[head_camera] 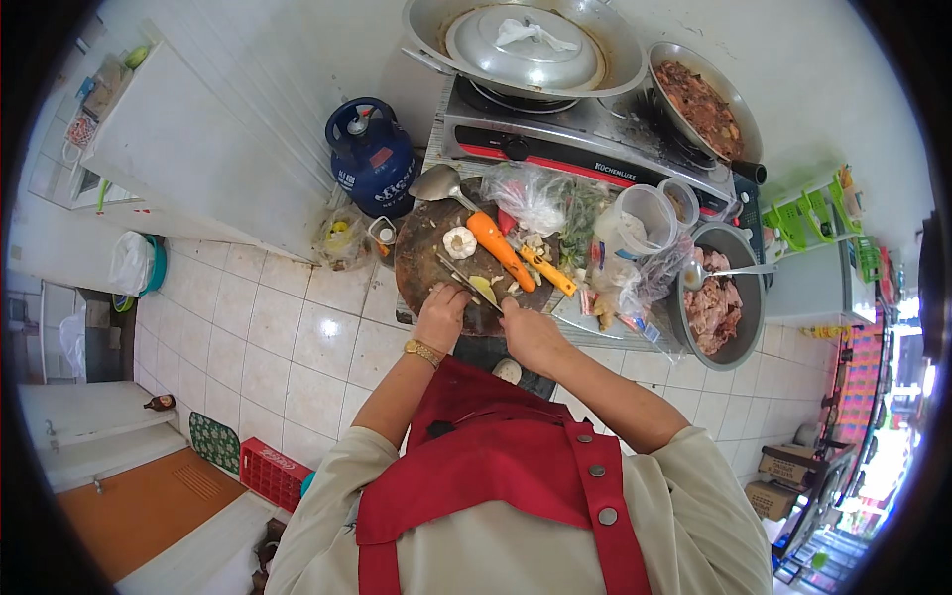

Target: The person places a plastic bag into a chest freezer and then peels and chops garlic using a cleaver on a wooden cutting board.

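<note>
My right hand (532, 336) grips a kitchen knife (468, 280) by its handle, the blade slanting up and left over a round wooden chopping board (416, 260). My left hand (440, 318) rests with bent fingers on the board's near edge, left of the blade; whatever lies beneath the fingertips is hidden. A pale yellow-green slice (483, 287) is just right of the blade. Farther up the board sit a garlic bulb (460, 242) and a peeled carrot (500, 249). Right of the carrot is a yellow-handled peeler (549, 271). Small pale bits are scattered about.
A large metal ladle (437, 184) overlaps the board's far edge. Plastic bags (528, 197), leafy greens (584, 216) and a clear tub (643, 219) crowd the right. Beyond are a basin of raw meat (714, 305), a gas stove (580, 137) with two pans, and a blue gas cylinder (372, 160).
</note>
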Tool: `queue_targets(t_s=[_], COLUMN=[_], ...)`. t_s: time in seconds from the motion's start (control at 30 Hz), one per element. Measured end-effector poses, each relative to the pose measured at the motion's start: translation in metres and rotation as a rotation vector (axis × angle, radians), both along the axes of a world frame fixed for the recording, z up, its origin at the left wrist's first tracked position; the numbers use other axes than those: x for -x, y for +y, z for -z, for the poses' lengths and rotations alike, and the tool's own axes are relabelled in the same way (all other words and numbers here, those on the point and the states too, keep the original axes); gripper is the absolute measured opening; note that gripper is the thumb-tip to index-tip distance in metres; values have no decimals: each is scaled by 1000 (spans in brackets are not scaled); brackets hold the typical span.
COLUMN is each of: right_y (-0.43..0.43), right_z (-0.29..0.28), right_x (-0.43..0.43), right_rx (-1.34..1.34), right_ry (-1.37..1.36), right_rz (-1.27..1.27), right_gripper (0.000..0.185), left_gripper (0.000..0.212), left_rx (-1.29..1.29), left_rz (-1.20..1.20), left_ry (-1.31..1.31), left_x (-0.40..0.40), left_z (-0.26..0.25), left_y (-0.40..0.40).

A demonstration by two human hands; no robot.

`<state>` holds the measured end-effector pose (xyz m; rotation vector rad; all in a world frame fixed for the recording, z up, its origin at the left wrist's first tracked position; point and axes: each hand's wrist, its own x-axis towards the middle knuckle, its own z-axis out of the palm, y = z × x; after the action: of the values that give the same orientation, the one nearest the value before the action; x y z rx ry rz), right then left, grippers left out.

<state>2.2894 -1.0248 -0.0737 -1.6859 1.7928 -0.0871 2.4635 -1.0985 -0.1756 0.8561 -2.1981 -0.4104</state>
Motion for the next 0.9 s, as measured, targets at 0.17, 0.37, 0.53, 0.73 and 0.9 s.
queue_targets(t_s=[0.17,0.37,0.53,0.73,0.9], right_y=[3,4,0,-10,-2], right_z=[10,-4,9,0,-14], right_x=[-4,-2,-5,0,29], right_rx=[-42,-5,-34,31,160], right_ry=[14,-24,-34,-58,-173], right_rz=[38,10,45,39,130], right_gripper=[19,20,20,21,24], left_gripper=[18,16,18,20,21], left_rx=[-5,-2,1,-61,-136], left_rz=[-12,9,12,74,60], left_ry=[-72,-31,-14,-47,-28], left_x=[0,-3,1,-8,-5], left_z=[2,-3,-3,-4,-29], left_y=[1,1,0,-1,-8])
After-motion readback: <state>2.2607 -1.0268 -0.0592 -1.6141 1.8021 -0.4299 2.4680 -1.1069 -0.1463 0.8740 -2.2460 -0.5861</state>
